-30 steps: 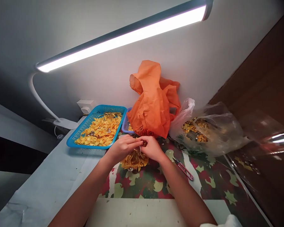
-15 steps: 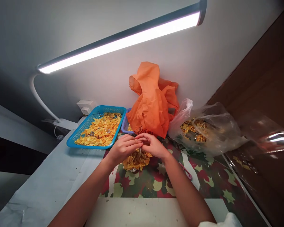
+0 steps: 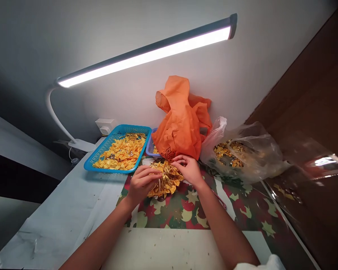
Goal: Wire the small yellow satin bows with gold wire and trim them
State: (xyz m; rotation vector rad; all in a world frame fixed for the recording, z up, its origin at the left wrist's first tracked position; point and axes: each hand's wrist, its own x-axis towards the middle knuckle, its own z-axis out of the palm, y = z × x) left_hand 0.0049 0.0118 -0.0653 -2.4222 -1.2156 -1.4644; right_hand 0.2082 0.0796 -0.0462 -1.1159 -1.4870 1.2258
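A bunch of yellow bows with golden wire ties (image 3: 166, 183) lies on the patterned sheet (image 3: 183, 215), its ties gathered towards the middle. At its left side is my left hand (image 3: 143, 182), fingers bent and closed at the ties; what they pinch is too small to make out. My right hand (image 3: 188, 168) is at the upper right of the bunch, its fingers curled over the edge near the orange bag; the fingertips are partly hidden, and I cannot tell whether they hold anything.
Behind on the left stands a blue basket (image 3: 88, 165) of yellow bows, beside a purple basket (image 3: 150, 147). An orange bag (image 3: 180, 120) leans on the wall. To the right lie a clear bag (image 3: 259, 165) and a pink tool (image 3: 220, 200). A lamp (image 3: 146, 56) hangs above.
My hands have moved apart from their touching position above the bunch, the left one down and left, the right one slightly right. More of the bunch shows between them. The view has shifted slightly.
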